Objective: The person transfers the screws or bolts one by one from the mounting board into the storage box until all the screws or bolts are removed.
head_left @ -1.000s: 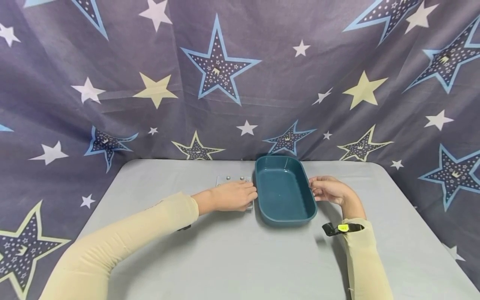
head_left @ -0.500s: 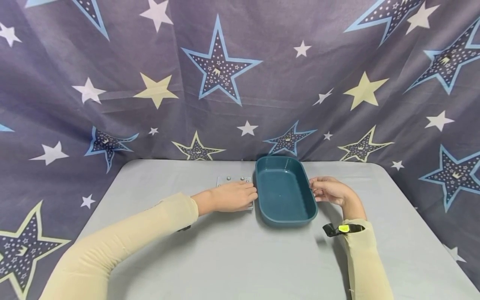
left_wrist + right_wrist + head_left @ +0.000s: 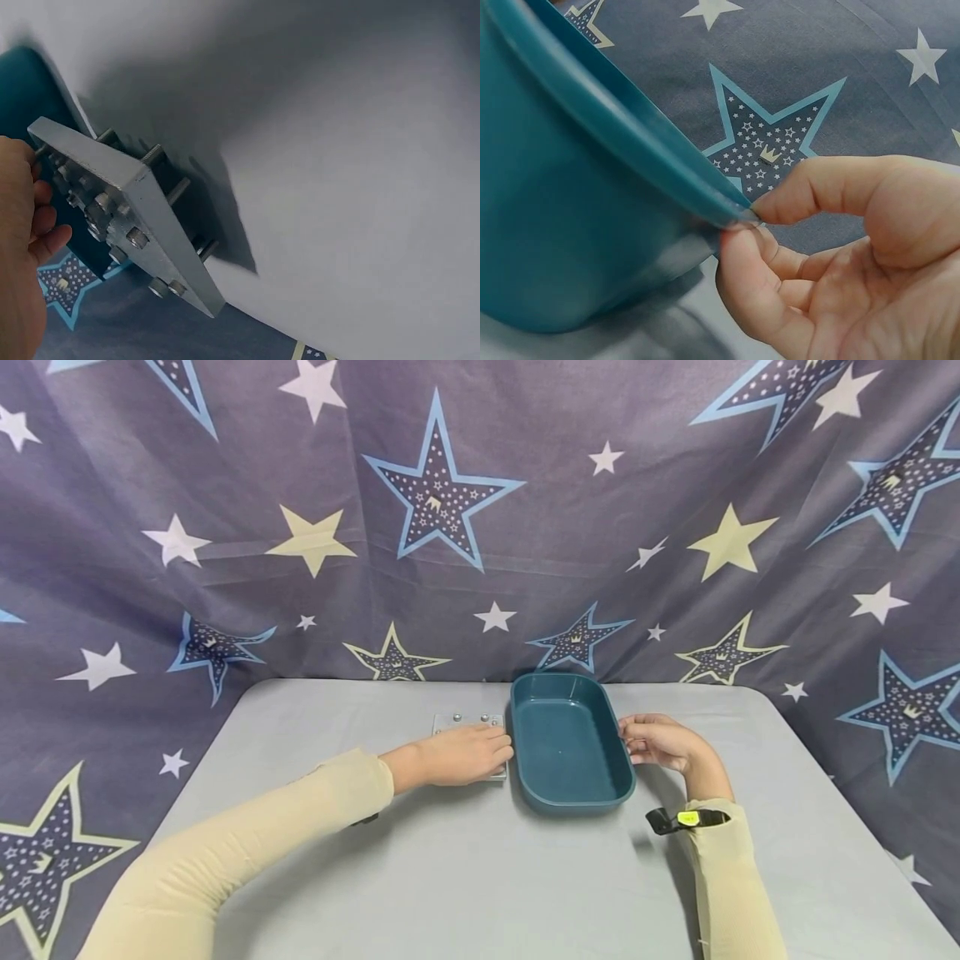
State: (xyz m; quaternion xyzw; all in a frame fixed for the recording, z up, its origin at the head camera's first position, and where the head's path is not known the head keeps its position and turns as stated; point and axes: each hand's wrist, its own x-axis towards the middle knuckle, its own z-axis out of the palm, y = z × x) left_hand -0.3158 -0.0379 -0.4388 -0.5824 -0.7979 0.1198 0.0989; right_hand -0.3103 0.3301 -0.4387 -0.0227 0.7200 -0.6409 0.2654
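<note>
A silver metal plate (image 3: 142,195) carries several bolts, whose threaded ends stick out of its other face in the left wrist view. My left hand (image 3: 467,753) reaches over the plate, covering much of it in the head view. Its fingertips are at a bolt (image 3: 42,152) near the plate's corner, fingers curled; the thumb's grip is partly hidden. Right of the plate stands a teal plastic basin (image 3: 573,797) with rounded corners. My right hand (image 3: 660,743) pinches the basin's right rim (image 3: 682,176) between thumb and index finger, other fingers curled below.
Both things are on a grey-covered table (image 3: 480,877), towards its far edge. A dark star-patterned curtain (image 3: 540,585) hangs right behind that edge. A black strap (image 3: 686,818) is round the right wrist, its loose end sticking out.
Almost nothing differs. The left hand and sleeve have shifted very slightly left and down; the right hand and the basin keep their places.
</note>
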